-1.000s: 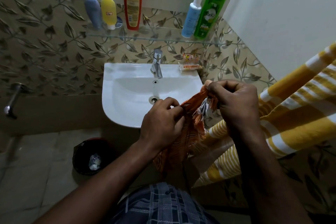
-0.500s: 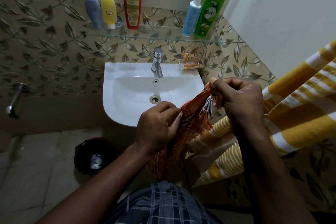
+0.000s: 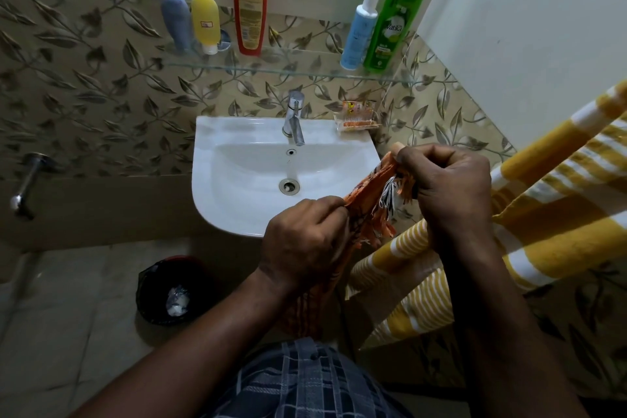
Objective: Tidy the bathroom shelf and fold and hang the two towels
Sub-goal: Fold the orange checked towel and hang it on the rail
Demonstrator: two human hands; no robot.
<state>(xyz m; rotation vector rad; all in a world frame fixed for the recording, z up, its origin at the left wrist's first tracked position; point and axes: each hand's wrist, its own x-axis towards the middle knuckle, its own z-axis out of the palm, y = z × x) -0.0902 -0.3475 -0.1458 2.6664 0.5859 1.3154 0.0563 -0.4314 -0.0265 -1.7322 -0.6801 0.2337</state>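
I have the orange fringed towel [image 3: 368, 195] bunched between both hands in front of the washbasin [image 3: 217, 180], and its tail hangs down towards my lap. My left hand [image 3: 305, 241] pinches one edge with curled fingers [image 3: 322, 209]. My right hand [image 3: 448, 190] has its fingers curled round the fringed end. To fold it well, I judge I should find the two corners of that end, draw them apart until the edge is taut, and let the cloth hang flat before doubling it. The yellow striped towel [image 3: 559, 200] drapes just beside my right arm, so I'd keep the two from tangling.
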